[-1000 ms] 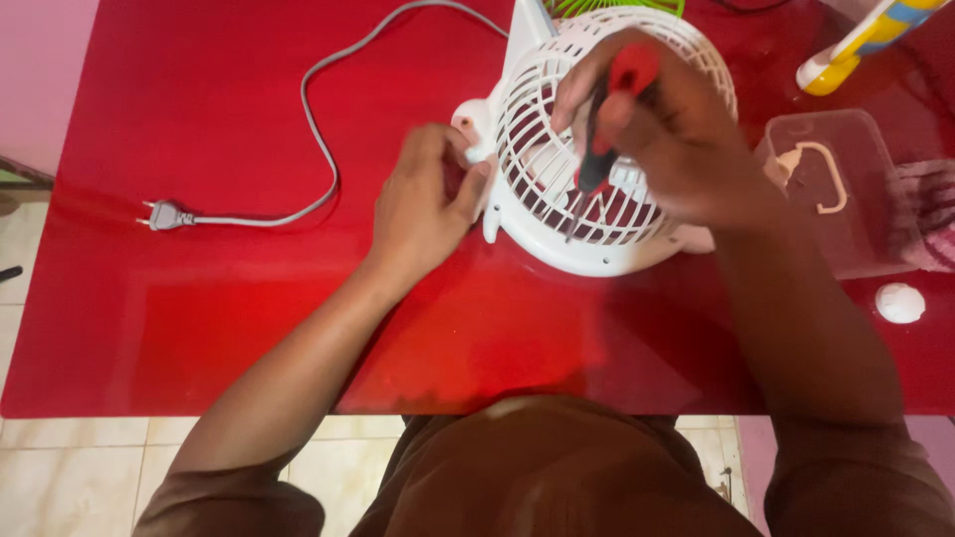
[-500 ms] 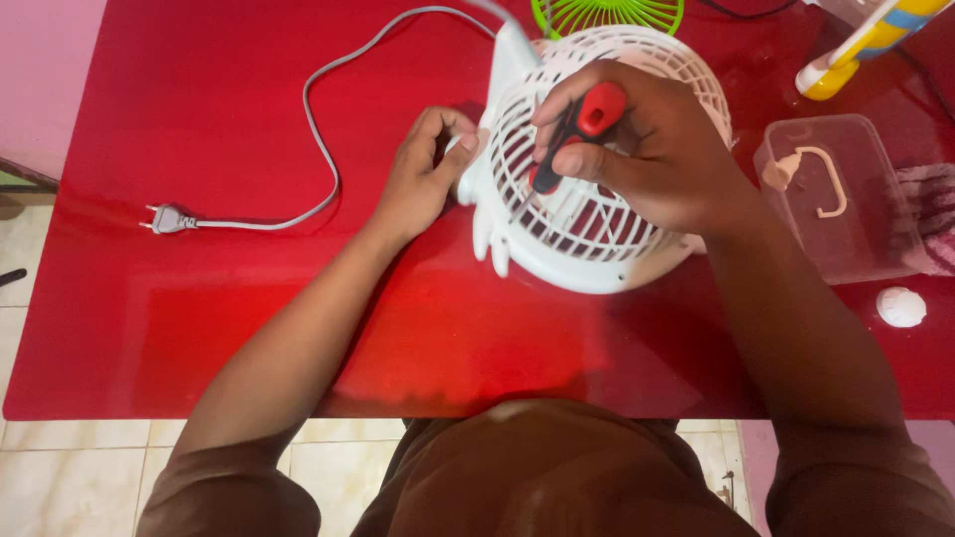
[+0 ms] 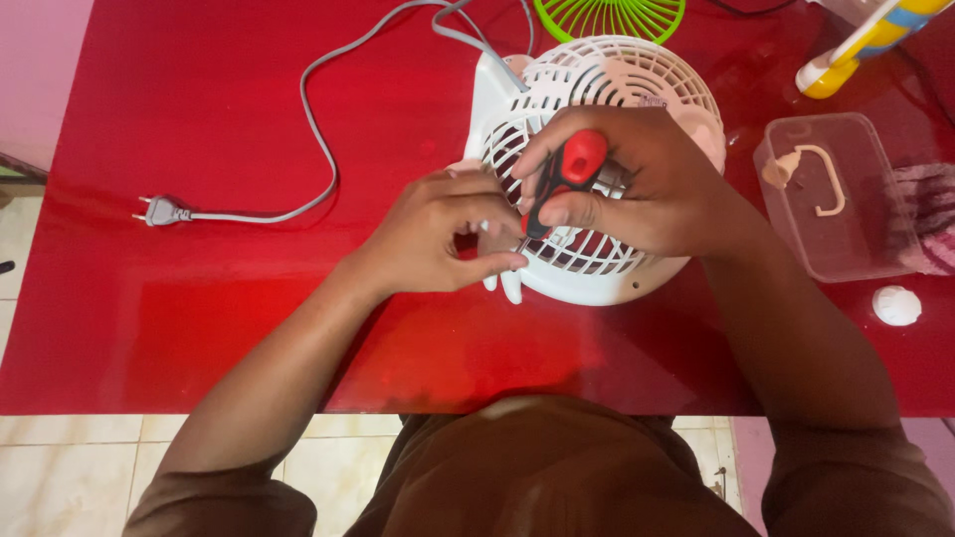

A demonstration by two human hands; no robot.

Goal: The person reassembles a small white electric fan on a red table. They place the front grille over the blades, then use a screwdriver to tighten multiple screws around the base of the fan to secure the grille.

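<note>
Red table (image 3: 199, 328) | right hand (image 3: 647, 194) grips screwdriver (image 3: 562, 179) | left hand (image 3: 438, 234) (perhaps pinching) at fan (image 3: 607, 75)

The person wore a plain brown top with sleeves that ended near the elbows, leaving both forearms bare down to the left hand (image 3: 438, 239) and the right hand (image 3: 647, 189), and neither wrist nor fingers (image 3: 497, 261) carried any ring, watch or glove.

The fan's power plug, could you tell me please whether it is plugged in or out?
Out. The grey plug lies loose on the red table, its prongs bare, at the end of the cord trailing from the white fan.
</note>
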